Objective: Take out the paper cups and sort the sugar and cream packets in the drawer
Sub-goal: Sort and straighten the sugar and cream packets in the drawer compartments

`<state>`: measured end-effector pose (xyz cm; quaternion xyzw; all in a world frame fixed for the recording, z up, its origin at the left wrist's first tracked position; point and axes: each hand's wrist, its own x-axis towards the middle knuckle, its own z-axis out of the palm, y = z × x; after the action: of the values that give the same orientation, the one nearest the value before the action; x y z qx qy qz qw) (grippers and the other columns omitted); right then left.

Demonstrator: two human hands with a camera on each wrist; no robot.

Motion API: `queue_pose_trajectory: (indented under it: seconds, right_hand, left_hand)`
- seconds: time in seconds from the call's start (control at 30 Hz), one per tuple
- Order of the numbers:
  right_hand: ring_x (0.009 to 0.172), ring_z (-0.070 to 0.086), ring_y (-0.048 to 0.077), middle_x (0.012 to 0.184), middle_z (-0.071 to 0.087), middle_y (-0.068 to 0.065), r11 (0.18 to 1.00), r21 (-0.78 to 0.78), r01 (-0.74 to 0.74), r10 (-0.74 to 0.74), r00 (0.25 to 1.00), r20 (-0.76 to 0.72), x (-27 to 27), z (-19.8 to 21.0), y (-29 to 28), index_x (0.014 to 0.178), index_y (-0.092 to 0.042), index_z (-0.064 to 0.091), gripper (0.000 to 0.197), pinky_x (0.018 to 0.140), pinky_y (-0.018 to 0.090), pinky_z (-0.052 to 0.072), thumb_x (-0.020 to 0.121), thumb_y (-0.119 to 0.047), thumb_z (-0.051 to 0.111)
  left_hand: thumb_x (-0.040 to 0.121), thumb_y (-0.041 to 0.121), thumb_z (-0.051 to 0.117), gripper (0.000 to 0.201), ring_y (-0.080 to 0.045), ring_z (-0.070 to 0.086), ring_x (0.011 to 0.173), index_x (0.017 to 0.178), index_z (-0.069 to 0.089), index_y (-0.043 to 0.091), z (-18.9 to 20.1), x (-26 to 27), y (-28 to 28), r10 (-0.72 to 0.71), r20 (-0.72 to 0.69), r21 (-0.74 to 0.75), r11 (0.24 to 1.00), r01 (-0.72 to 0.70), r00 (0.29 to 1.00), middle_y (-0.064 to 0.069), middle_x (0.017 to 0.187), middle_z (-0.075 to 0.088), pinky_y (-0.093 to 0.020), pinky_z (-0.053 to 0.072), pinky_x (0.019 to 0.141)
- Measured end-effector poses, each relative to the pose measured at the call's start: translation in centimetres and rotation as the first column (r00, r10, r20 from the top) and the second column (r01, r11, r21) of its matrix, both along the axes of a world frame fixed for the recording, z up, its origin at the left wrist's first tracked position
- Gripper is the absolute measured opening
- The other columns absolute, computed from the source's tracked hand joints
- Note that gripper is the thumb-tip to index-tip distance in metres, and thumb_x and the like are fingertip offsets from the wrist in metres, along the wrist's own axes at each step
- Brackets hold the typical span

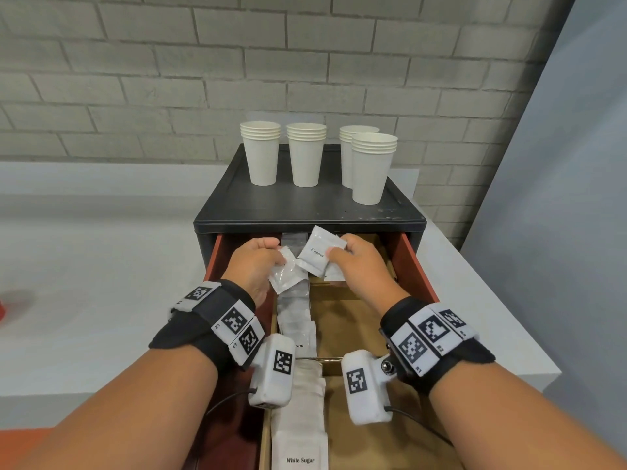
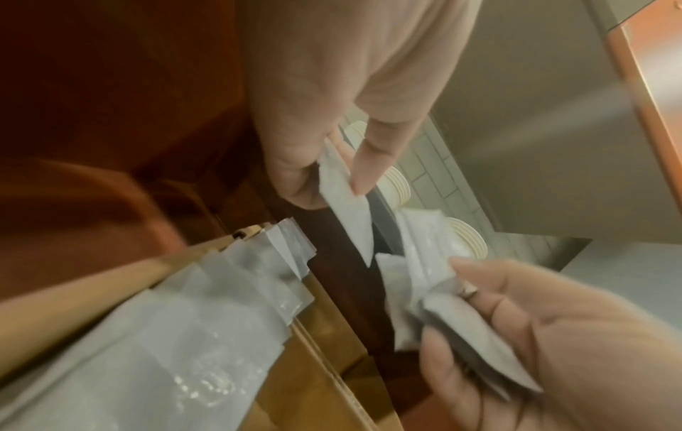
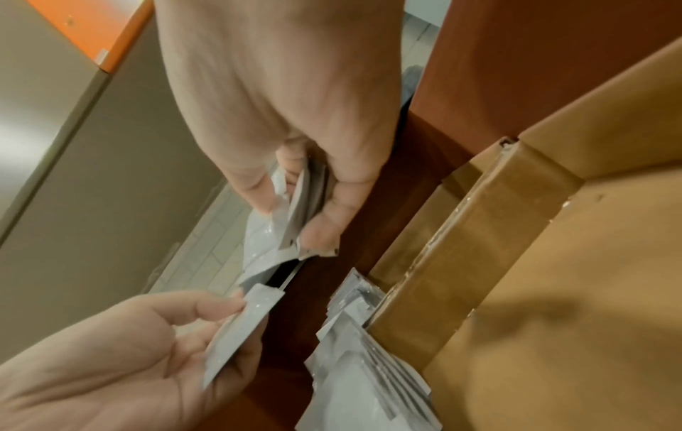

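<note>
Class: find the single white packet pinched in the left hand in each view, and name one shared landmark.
Head: single white packet, centre, below left hand.
Left wrist: upper centre.
Right wrist: lower left.
Landmark: row of white packets along the cardboard divider.

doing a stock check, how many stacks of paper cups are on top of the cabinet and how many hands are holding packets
Stacks of white paper cups on the black cabinet top: 4 ()
Hands holding white packets over the open drawer: 2 (left hand, right hand)
Total: 6
</note>
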<state>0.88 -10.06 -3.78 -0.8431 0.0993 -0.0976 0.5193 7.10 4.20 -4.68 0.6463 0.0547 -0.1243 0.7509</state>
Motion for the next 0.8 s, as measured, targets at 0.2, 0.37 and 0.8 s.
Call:
queue_pose_trajectory:
  seconds: [0.2,0.37,0.8]
  right_hand:
    - [0.089,0.058,0.018,0.118,0.06,0.013,0.998,0.044,0.045,-0.038,0.989,-0.142,0.1,-0.1,-0.8,0.107,-0.001,0.055,0.02,0.066,0.025,0.052,0.097,-0.016,0.045]
    - [0.095,0.059,0.024,0.1,0.057,0.008,0.982,0.154,0.107,-0.07,0.971,-0.23,0.1,0.1,-0.7,0.097,-0.011,0.053,0.008,0.066,0.025,0.052,0.095,-0.016,0.047]
    - [0.091,0.059,0.015,0.109,0.053,0.002,0.923,0.382,-0.053,0.075,0.996,-0.042,-0.4,0.2,0.3,0.117,-0.02,0.043,0.019,0.067,0.022,0.054,0.098,-0.019,0.046]
  left_hand:
    - [0.084,-0.016,0.049,0.045,-0.03,0.055,0.108,0.117,0.053,0.015,0.4,-0.1,0.1,-0.016,-0.02,-0.074,0.997,0.015,1.0,-0.013,0.116,0.053,-0.044,0.05,0.093]
    - [0.085,-0.014,0.043,0.044,-0.03,0.053,0.111,0.117,0.055,0.015,0.9,-0.5,0.2,-0.033,-0.019,-0.117,0.993,0.031,0.999,-0.013,0.12,0.052,-0.04,0.05,0.093]
    - [0.084,0.007,0.066,0.01,-0.01,0.063,0.07,0.077,0.059,0.008,0.6,-1.8,-0.4,-0.184,0.079,0.078,0.981,0.178,0.98,-0.001,0.071,0.066,-0.017,0.053,0.058]
